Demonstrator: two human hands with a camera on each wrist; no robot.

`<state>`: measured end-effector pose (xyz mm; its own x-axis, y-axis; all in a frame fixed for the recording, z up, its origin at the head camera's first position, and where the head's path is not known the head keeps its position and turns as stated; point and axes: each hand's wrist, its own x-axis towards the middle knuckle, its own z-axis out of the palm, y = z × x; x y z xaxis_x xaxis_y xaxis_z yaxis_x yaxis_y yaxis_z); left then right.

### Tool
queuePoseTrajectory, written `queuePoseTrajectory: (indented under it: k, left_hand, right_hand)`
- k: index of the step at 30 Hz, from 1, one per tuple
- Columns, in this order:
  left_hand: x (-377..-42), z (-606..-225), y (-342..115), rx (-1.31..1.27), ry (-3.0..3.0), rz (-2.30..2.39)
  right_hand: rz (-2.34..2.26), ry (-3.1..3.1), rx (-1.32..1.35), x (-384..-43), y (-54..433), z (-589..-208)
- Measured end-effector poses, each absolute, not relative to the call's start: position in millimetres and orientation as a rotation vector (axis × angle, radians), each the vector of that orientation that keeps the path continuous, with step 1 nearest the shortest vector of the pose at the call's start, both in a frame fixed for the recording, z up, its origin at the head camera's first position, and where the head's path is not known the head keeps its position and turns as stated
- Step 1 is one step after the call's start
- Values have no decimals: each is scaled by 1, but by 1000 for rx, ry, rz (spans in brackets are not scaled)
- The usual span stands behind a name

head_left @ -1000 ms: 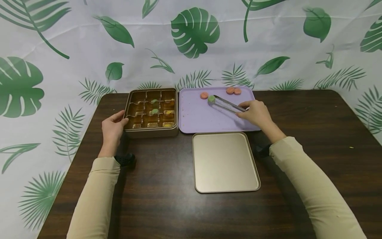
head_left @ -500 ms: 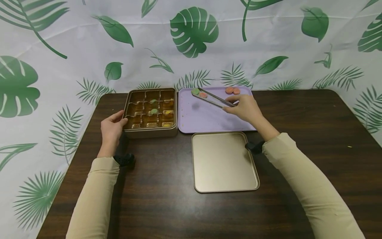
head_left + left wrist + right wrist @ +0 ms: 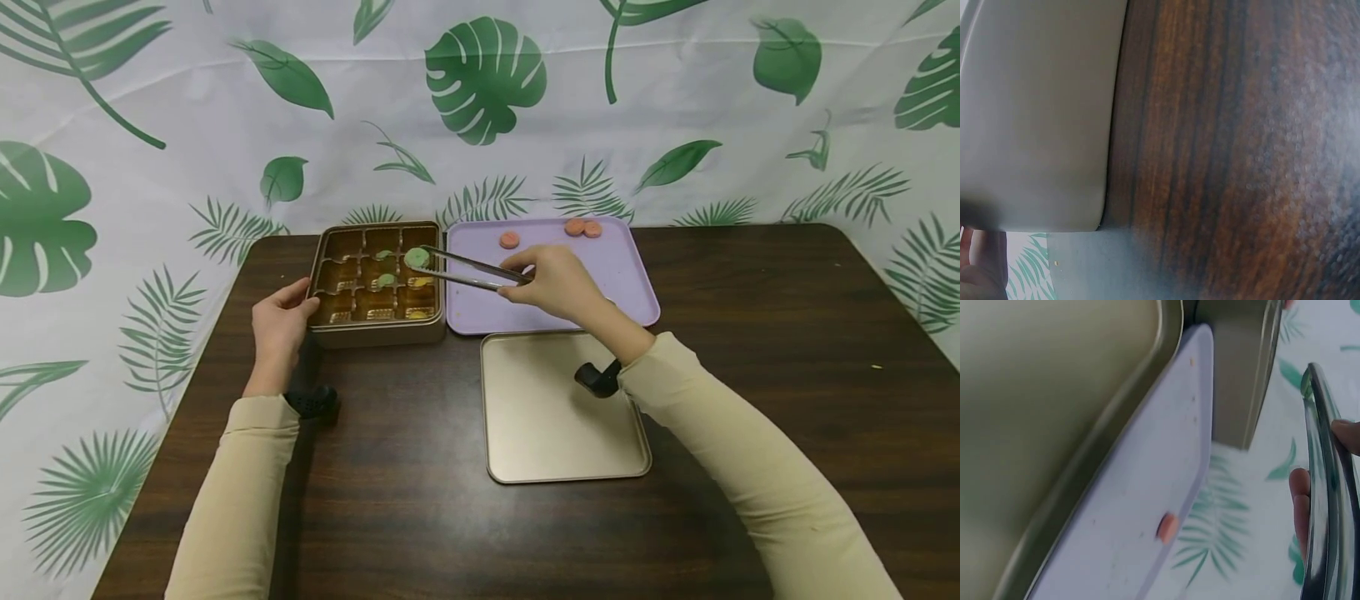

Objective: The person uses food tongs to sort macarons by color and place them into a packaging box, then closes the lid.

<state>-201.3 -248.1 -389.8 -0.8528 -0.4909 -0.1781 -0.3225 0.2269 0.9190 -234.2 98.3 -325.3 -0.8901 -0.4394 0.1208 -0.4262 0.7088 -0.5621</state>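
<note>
On the tabletop (image 3: 405, 467), beside the lilac tray (image 3: 480, 310), the sectioned tin (image 3: 378, 336) looks part-filled. The left hand (image 3: 281, 325) grips its corner; the right hand's fingers (image 3: 517, 292) pinch tongs (image 3: 467, 281) holding a green disc (image 3: 417, 258) over it. Three pink discs (image 3: 509, 240) seem left on the tray.

The smooth, grey-brown wall of a box (image 3: 1041, 119) fills the upper left, a paler rim line running along its far left edge and its lower right corner rounded. It rests on a dark brown wood-grain tabletop (image 3: 1210, 137), streaked lengthwise and washed by a whitish glare at right. At the bottom left, the left hand's fingers (image 3: 985, 272) show partly, cut off by the frame, beside white cloth (image 3: 1025, 265) with green leaf fronds.
</note>
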Motion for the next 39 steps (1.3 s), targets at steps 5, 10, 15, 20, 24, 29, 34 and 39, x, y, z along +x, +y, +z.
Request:
queuePoseTrajectory:
  k: [5,10,15,20,24,29,34,39]
  left_hand:
    - [-201,-390,-249,786,-2336,-1696]
    - [-200,-390,-249,789,-2346,-1692]
    - [-200,-390,-249,794,-2351,-1688]
    - [-200,-390,-250,802,-2346,-1713]
    - [-200,-390,-251,808,-2343,-1725]
    - [-199,-389,-250,802,-2348,-1727]
    - [-200,-388,-250,793,-2340,-1737]
    - [-201,-388,-250,793,-2331,-1747]
  right_hand:
    - [-869,2860,-834,-227,81,-329]
    - [-779,2863,-910,-221,69,-335]
    - [-708,2865,-939,-217,63,-342]
    - [-714,2849,-921,-214,58,-344]
    - [-708,2840,-908,-214,55,-345]
    - [-706,2827,-886,-215,54,-345]
    - [-719,2813,-880,-216,56,-345]
    - [-745,2822,-866,-218,59,-343]
